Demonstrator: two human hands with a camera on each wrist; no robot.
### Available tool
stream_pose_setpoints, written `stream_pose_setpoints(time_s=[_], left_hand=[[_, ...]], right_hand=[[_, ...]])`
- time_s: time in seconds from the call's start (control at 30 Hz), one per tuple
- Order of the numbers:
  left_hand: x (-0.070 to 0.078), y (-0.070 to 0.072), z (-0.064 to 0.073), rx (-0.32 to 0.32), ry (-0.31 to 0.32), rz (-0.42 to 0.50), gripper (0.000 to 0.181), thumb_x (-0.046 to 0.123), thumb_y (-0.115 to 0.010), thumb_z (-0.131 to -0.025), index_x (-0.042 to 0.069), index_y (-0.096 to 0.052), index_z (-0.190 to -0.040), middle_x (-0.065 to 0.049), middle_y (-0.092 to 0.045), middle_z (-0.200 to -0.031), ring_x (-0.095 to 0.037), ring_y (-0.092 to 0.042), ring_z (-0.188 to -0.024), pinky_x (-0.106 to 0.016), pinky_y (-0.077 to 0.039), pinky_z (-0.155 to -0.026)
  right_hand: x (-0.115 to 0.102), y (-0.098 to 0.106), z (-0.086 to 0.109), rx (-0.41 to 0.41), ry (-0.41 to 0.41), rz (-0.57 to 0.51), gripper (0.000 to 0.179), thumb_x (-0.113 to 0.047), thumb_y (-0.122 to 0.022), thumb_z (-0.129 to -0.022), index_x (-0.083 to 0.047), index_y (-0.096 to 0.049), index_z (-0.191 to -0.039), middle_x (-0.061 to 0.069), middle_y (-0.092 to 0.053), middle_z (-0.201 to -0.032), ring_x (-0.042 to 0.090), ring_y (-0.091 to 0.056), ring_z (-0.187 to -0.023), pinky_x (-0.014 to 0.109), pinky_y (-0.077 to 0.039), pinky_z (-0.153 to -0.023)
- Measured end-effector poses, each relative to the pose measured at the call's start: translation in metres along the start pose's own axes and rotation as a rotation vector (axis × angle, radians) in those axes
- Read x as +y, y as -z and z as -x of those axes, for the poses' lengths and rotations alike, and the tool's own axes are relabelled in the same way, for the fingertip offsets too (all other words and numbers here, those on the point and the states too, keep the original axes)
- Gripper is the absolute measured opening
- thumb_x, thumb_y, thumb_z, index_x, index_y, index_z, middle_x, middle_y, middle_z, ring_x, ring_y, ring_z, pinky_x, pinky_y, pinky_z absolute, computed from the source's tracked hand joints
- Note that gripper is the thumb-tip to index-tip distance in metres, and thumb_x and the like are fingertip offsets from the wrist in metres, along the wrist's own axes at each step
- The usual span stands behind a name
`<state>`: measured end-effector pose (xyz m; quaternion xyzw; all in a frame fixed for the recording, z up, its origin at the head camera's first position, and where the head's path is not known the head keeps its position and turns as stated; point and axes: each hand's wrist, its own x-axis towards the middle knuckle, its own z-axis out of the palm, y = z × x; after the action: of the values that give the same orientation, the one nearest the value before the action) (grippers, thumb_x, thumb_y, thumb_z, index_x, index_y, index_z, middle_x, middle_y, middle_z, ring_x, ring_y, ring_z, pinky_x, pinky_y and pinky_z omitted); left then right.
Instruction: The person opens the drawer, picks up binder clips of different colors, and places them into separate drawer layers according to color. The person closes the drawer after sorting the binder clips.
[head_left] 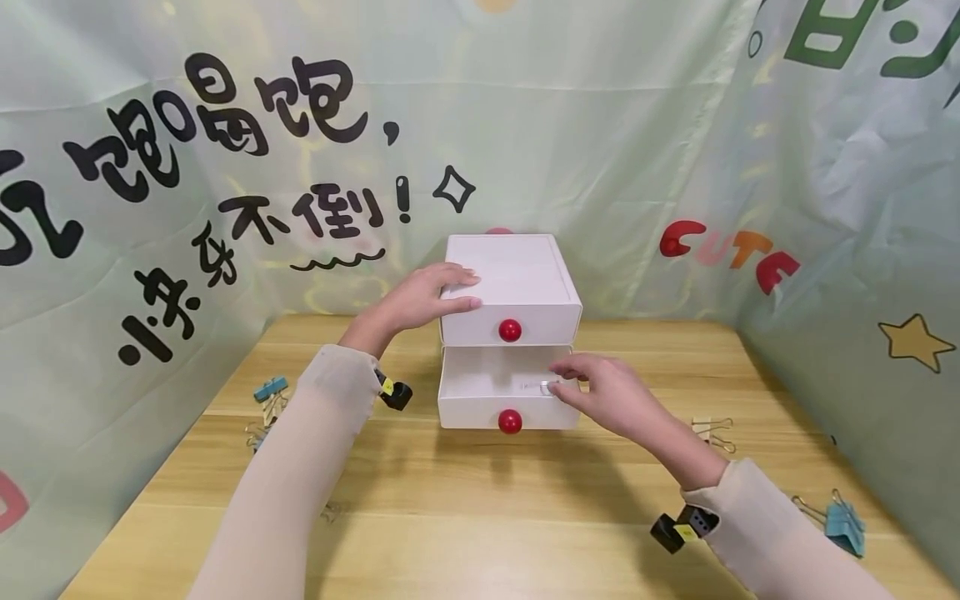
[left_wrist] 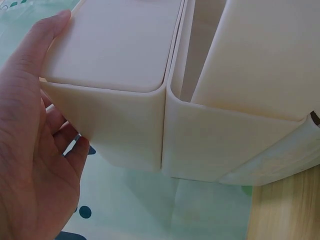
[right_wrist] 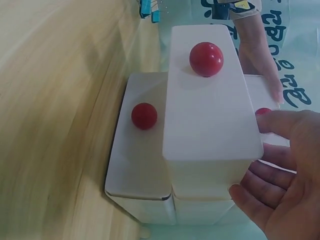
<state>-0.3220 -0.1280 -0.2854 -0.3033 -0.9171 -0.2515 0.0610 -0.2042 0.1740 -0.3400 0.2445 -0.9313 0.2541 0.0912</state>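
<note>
A white drawer box [head_left: 510,271] with red ball knobs stands on the table, its lower visible drawer [head_left: 471,412] pulled out. My left hand [head_left: 420,298] rests on the box's top left corner, thumb at the front edge; the left wrist view shows its fingers along the side. My right hand [head_left: 606,396] reaches over the right wall of the pulled-out drawer. At its thumb and fingertips is a small clear, white-ended object [head_left: 545,387], apparently pinched; its kind is too small to tell. In the right wrist view the drawer front [right_wrist: 207,110] hides it.
Another drawer front [right_wrist: 140,150] lies below the pulled-out one. Blue binder clips [head_left: 270,389] are on the table at left, a pale clip [head_left: 705,429] and a blue binder clip [head_left: 845,525] at right. Printed cloth [head_left: 600,167] hangs behind and beside the table.
</note>
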Motion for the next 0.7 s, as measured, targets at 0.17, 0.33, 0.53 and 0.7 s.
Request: stream_pose_setpoints(time_s=[0.17, 0.33, 0.53, 0.7], left_hand=[[-0.001, -0.001, 0.000, 0.000, 0.003, -0.014, 0.058, 0.055, -0.063, -0.089, 0.021, -0.060, -0.136, 0.003, -0.048, -0.147, -0.019, -0.035, -0.139, -0.042, -0.025, -0.115], [-0.001, -0.001, 0.000, 0.005, 0.001, -0.009, 0.059, 0.056, -0.064, -0.089, 0.021, -0.060, -0.136, 0.003, -0.048, -0.147, -0.019, -0.035, -0.139, -0.042, -0.025, -0.115], [-0.002, 0.000, 0.000, 0.004, 0.007, 0.002, 0.059, 0.057, -0.063, -0.089, 0.022, -0.060, -0.136, 0.004, -0.048, -0.146, -0.018, -0.036, -0.139, -0.042, -0.026, -0.115], [-0.002, -0.001, 0.000, 0.002, -0.003, 0.014, 0.058, 0.055, -0.064, -0.089, 0.021, -0.060, -0.136, 0.003, -0.048, -0.146, -0.018, -0.036, -0.138, -0.042, -0.025, -0.115]], right_hand=[[0.003, -0.001, 0.005, 0.024, 0.028, -0.036, 0.028, -0.020, -0.071, -0.091, -0.005, -0.071, -0.114, 0.008, -0.070, -0.111, 0.027, -0.065, -0.101, 0.049, -0.053, -0.084], [0.008, 0.002, 0.016, 0.049, 0.015, -0.091, 0.028, -0.022, -0.069, -0.093, -0.008, -0.070, -0.117, 0.008, -0.067, -0.119, 0.028, -0.063, -0.106, 0.051, -0.052, -0.087], [0.016, 0.008, 0.033, 0.075, 0.003, -0.112, 0.030, -0.023, -0.070, -0.092, -0.009, -0.070, -0.119, 0.005, -0.066, -0.119, 0.032, -0.063, -0.105, 0.051, -0.053, -0.083], [0.024, 0.014, 0.044, 0.082, 0.000, -0.066, 0.031, -0.027, -0.070, -0.093, -0.013, -0.070, -0.120, 0.003, -0.067, -0.120, 0.031, -0.064, -0.105, 0.047, -0.055, -0.078]])
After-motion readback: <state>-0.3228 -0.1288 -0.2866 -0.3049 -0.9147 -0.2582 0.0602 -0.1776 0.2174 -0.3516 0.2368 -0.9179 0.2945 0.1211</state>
